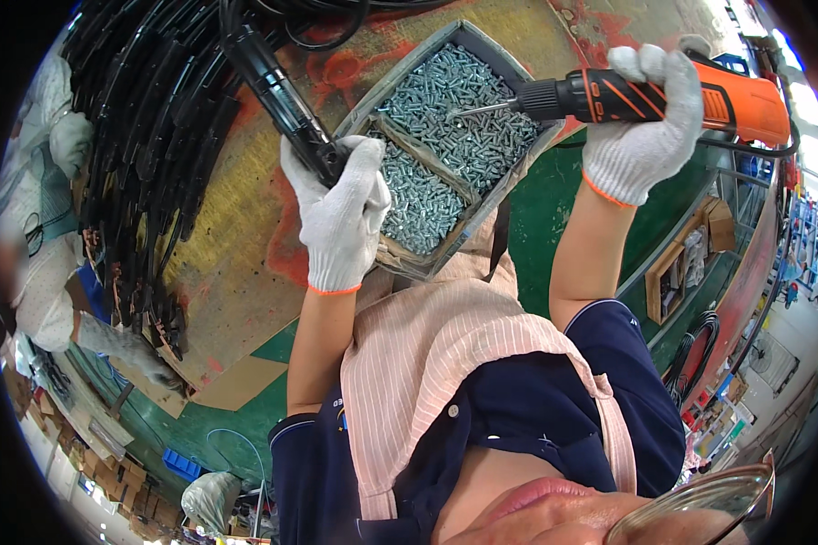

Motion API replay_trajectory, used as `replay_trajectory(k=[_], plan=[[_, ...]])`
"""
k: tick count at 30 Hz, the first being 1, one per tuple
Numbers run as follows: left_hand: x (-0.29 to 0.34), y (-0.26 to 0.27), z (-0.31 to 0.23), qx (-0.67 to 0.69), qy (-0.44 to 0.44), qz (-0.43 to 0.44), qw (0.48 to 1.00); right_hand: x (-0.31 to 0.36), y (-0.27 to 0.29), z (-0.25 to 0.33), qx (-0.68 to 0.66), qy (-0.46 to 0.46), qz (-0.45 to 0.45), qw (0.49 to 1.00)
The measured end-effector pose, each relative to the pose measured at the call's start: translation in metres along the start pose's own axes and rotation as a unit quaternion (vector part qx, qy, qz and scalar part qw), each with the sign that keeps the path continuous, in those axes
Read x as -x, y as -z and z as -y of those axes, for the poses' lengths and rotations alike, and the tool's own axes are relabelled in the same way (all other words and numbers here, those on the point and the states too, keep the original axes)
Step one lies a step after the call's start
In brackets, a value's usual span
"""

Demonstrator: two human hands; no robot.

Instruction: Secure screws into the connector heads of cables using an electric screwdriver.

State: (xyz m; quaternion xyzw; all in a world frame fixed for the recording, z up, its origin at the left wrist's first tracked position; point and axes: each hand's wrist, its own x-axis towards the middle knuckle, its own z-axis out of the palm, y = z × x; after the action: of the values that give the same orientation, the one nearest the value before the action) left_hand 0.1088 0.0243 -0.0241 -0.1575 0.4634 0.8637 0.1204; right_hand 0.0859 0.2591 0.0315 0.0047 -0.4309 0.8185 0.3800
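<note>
My left hand (340, 211), in a white knit glove, is closed round the end of a long black plastic part (282, 98) that slants up to the far left. In my gloved right hand (650, 127) is an orange and black electric screwdriver (727, 102), gripped round its body and lying nearly level. Its thin bit (483, 110) points left, over a divided tray (522, 174) of small silver screws (443, 98). The smaller, nearer compartment holds screws too, beside my left hand. Whether the bit tip touches any screw I cannot tell.
Many long black parts (145, 118) are heaped on the worn table (232, 227) at the left. Another person's gloved hand (71, 141) is beside that heap. A cable loops behind the screwdriver. A shelf with a cardboard box (720, 225) stands at the right.
</note>
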Motion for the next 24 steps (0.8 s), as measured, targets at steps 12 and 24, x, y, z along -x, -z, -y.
replay_trajectory(k=[12, 24], plan=[[-0.002, 0.009, -0.002, 0.088, 0.061, 0.036, 0.994, 0.013, -0.045, -0.017, -0.217, -0.135, 0.057, 0.965], [-0.001, 0.013, -0.007, 0.094, 0.052, 0.063, 0.992, 0.028, -0.061, -0.044, -0.202, -0.157, 0.015, 0.967]])
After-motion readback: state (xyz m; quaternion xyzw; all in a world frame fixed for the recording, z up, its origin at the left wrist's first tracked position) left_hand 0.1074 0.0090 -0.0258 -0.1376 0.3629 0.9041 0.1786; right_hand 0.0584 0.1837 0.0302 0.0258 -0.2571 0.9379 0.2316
